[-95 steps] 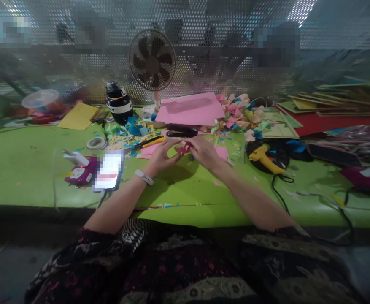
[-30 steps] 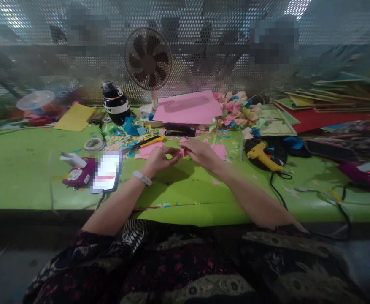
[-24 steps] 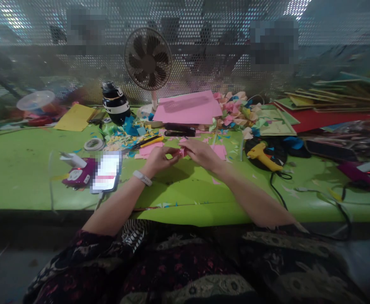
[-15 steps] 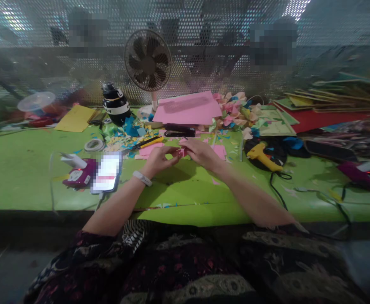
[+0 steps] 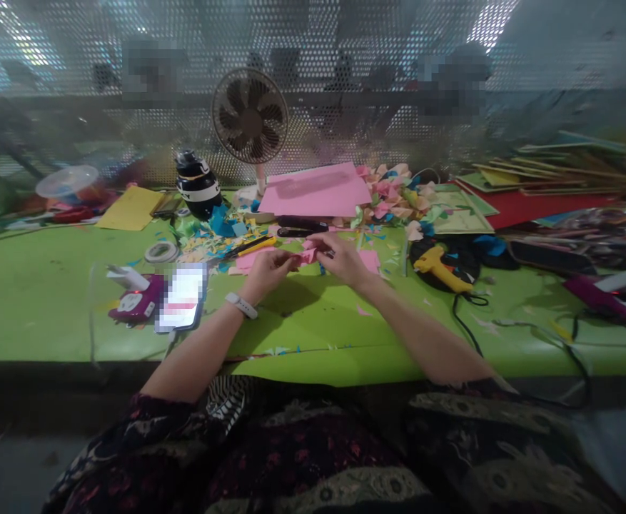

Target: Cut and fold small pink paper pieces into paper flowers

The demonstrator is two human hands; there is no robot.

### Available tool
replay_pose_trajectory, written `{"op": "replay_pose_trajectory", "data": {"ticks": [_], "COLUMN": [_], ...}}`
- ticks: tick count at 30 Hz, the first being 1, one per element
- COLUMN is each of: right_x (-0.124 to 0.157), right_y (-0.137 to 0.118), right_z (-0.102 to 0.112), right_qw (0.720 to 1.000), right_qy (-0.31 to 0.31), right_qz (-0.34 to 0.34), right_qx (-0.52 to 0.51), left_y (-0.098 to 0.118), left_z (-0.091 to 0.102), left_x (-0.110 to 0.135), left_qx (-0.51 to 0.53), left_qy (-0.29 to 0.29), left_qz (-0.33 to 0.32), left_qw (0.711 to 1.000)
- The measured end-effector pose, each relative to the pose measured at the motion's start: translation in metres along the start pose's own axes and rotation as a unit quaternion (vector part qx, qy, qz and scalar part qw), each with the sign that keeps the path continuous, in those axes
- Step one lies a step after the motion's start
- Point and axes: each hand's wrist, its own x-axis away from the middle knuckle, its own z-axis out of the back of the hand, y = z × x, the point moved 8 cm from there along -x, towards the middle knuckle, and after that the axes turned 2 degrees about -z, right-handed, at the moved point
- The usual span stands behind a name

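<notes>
A small folded piece of pink paper is stretched between my two hands over the green table. My left hand pinches its left end between thumb and fingertips. On the right side, my right hand grips the other end with curled fingers; a small dark item shows by those fingers, too small to name. Flat pink paper pieces lie beneath and beside the hands. A yellow cutter knife rests just behind my left hand, and a black stapler lies beyond the hands.
Paper scraps litter the middle. A phone and a purple power strip stand left, a tape roll behind them. A yellow glue gun with its cord lies right. Behind are a fan, a black bottle and paper flowers.
My hands have drawn slightly apart, so more of the pink paper shows between them. The view has tilted up a little.
</notes>
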Motion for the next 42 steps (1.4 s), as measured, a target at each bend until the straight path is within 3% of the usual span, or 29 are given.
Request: {"op": "replay_pose_trajectory", "data": {"ticks": [4,7,13,20,37,42], "right_x": [0.001,0.002,0.002,0.004,0.002,0.004], "right_y": [0.007,0.01,0.015,0.016,0.033,0.034], "right_z": [-0.002,-0.004,-0.004,-0.007,-0.007,-0.008], "right_qw": [0.997,0.992,0.98,0.978,0.966,0.955], "right_qy": [-0.002,-0.005,0.024,0.015,0.025,-0.002], "right_qz": [-0.06,-0.093,-0.132,-0.141,-0.181,-0.233], "right_qx": [-0.045,-0.089,-0.144,-0.151,-0.182,-0.183], "left_y": [-0.005,-0.006,-0.006,-0.005,-0.01,-0.014], "left_z": [-0.003,-0.003,0.003,0.008,0.01,0.009], "left_x": [0.001,0.002,0.002,0.002,0.001,-0.001], "left_qx": [0.116,0.146,0.145,0.13,0.128,0.133], "left_qy": [0.002,0.003,0.036,0.065,0.066,0.061], "left_qz": [0.063,0.09,0.094,0.095,0.092,0.086], "left_qw": [0.991,0.985,0.984,0.985,0.985,0.985]}}
